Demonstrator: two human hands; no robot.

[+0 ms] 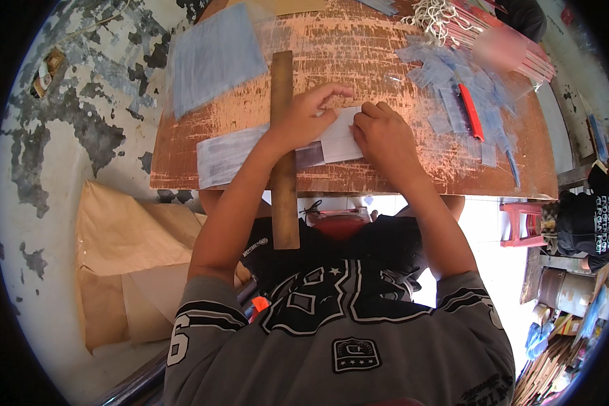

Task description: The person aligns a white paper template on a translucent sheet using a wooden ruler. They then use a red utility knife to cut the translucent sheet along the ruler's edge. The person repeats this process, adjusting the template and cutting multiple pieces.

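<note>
My left hand (309, 116) lies over a long brown wooden strip (285, 203), its thumb and fingers apart. The wooden strip crosses the table edge and sticks out toward my lap. Under it runs a clear, bluish-white plastic strip (229, 155), laid sideways near the front edge. A white card-like piece (343, 145) rests at the right end of that strip. My right hand (387, 139) has its fingers curled, pinching the right end of the white piece; the fingertips are partly hidden.
Bluish plastic sheets (220, 59) lie at the far left of the worn table (365, 54). Plastic scraps (446, 81) and a red cutter knife (471, 113) are at right, near a red bundle with white strings (432, 20). Folded brown paper (132, 233) stands left; a red stool (522, 224) and another person (587, 220) are right.
</note>
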